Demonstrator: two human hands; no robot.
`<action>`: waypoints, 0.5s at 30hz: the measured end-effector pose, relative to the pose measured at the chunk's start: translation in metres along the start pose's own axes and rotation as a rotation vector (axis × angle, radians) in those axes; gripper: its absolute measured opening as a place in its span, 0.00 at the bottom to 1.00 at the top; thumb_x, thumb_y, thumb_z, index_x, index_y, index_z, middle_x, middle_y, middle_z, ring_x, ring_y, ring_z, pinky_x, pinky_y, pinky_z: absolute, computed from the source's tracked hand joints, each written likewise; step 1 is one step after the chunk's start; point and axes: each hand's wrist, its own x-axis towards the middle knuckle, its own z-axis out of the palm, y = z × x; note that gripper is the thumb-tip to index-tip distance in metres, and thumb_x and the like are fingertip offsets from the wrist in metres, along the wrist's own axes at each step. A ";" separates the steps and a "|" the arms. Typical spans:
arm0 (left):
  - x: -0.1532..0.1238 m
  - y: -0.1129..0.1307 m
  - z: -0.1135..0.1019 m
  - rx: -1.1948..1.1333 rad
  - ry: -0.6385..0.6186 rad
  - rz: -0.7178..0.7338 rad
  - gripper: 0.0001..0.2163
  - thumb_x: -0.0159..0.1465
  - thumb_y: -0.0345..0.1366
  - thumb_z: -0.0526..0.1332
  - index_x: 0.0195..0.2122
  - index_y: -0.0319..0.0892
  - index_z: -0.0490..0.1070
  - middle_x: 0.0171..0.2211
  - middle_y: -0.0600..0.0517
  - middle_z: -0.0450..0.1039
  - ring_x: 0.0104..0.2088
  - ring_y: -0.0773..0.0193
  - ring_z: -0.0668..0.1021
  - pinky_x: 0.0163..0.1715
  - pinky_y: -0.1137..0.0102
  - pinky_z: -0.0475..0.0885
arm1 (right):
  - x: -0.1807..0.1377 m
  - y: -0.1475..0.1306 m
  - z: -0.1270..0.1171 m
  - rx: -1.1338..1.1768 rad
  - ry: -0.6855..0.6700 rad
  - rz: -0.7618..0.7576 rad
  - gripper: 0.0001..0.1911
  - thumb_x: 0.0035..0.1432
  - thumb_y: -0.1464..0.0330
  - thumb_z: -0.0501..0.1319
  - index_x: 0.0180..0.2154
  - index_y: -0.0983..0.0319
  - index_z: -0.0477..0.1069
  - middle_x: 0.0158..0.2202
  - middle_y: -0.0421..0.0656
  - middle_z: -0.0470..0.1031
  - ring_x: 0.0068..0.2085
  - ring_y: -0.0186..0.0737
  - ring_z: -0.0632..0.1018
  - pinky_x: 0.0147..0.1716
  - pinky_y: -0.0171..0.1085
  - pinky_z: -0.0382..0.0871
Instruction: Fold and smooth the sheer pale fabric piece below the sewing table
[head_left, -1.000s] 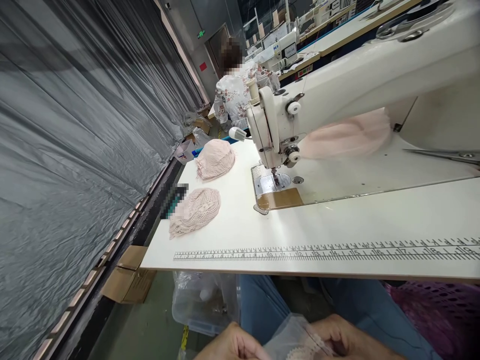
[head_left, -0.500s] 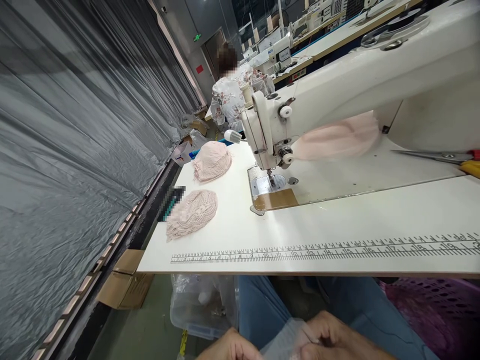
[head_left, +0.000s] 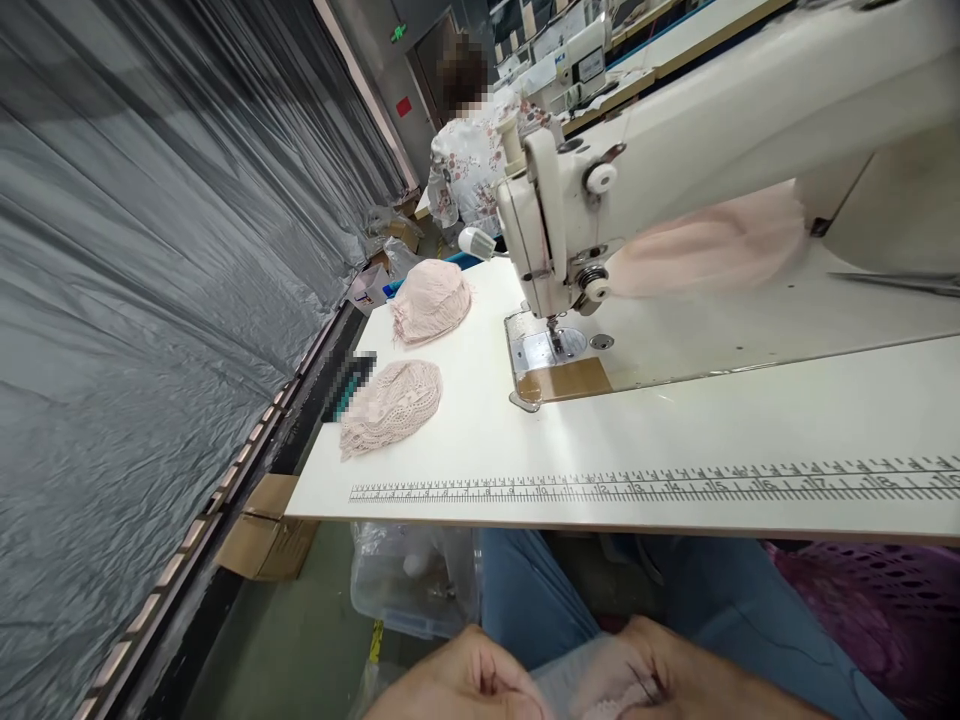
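Low in the picture, over my lap, a sheer whitish piece of fabric stretches between my two hands. My left hand pinches one side of it, the fingers curled in. My right hand is closed on the other side, where a pale lace-like edge shows by the fingers. The lower parts of both hands and of the fabric are cut off by the frame. Beyond the table edge, a pale pink lace cup piece and a smoother pink cup piece lie on the white table.
A white sewing machine stands on the table, with pink fabric under its arm and scissors at the right. A printed ruler runs along the front edge. Below are a clear plastic bin and a purple basket. A person sits ahead.
Both hands show slightly higher in the picture, with the sheer fabric still between them. The table and machine have shifted up and to the right in view as my head moved.
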 end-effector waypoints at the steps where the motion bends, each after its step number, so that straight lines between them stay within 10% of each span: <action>1: -0.001 0.000 0.001 -0.013 0.006 -0.004 0.25 0.52 0.57 0.70 0.35 0.37 0.83 0.19 0.55 0.64 0.20 0.76 0.59 0.19 0.77 0.51 | 0.000 0.003 -0.001 -0.001 0.006 -0.003 0.10 0.45 0.64 0.68 0.28 0.65 0.81 0.21 0.35 0.62 0.24 0.29 0.62 0.21 0.27 0.54; 15: 0.008 -0.014 -0.003 0.178 -0.038 -0.049 0.24 0.54 0.56 0.69 0.42 0.42 0.81 0.39 0.46 0.81 0.42 0.51 0.82 0.40 0.69 0.75 | -0.010 0.013 -0.017 -0.032 -0.016 -0.037 0.26 0.54 0.47 0.65 0.36 0.65 0.82 0.27 0.43 0.74 0.31 0.38 0.73 0.29 0.32 0.63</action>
